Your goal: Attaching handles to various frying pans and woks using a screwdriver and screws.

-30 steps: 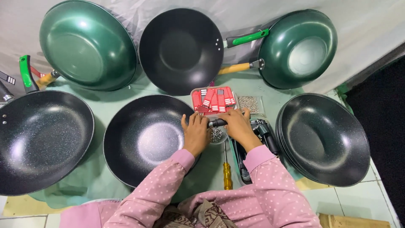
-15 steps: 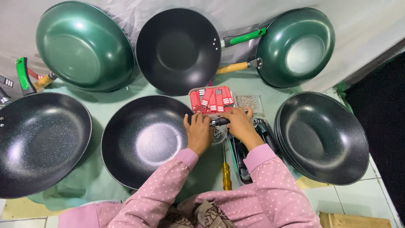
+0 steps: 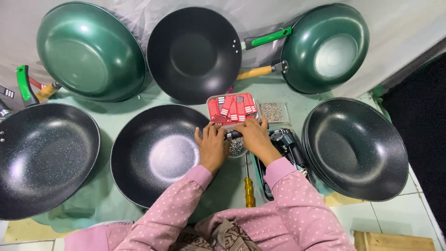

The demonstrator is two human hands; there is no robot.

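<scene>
Resting just below both hands (image 3: 234, 142), 1 clear tray (image 3: 232, 109) holds red packets.

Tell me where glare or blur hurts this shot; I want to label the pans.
Head view: sharp overall, lit evenly from above. Bright glare sits in the bowl of the green pan at top right and the black pan by the left hand. Wide-lens bending curves the edges. The right hand is unblurred.

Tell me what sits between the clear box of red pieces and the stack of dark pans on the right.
A small tray of tiny grey metal bits, seen from the head camera.
</scene>
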